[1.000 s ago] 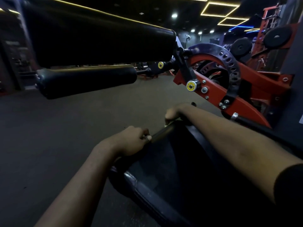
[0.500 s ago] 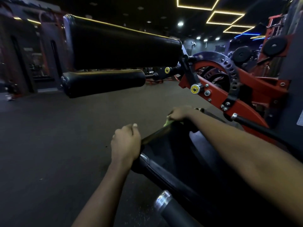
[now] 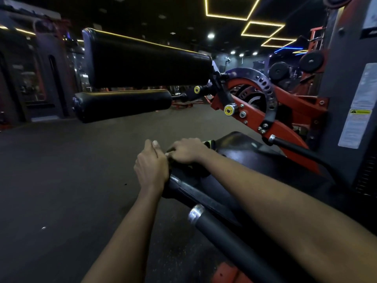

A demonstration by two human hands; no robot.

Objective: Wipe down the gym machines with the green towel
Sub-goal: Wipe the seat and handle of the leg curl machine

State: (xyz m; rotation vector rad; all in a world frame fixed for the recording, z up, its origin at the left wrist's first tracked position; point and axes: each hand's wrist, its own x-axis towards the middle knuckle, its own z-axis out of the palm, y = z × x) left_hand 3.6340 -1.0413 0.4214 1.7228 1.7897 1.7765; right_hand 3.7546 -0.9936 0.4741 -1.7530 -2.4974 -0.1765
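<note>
Across the dark rubber floor (image 3: 61,180) of a dim gym, a red steel machine frame (image 3: 283,129) fills the right side. It carries a black curved plate full of holes (image 3: 268,92) and a yellow-capped pin (image 3: 229,109). Two black padded rollers stick out leftward from that frame, a thick upper roller (image 3: 146,64) and a thinner lower roller (image 3: 122,106) just beneath it, both above and beyond the hands. Black round weight plates (image 3: 311,60) sit further back, and a grey upright housing with printed warning labels (image 3: 336,78) stands at the far right. Yellow square light strips (image 3: 230,16) glow on the ceiling. Close to the camera, a black handle bar with a chrome collar (image 3: 224,237) crosses in front of the black padded seat (image 3: 244,148).

Both bare forearms reach forward to the seat's front corner. The left hand (image 3: 151,166) is turned thumb-up, its fingers wrapped round the edge of the seat. The right hand (image 3: 187,150), knuckles up and just beside the left, is clenched on the green towel (image 3: 209,143) and presses it onto the seat top. Only a small fold shows past the hand's far side, the rest hidden beneath it
</note>
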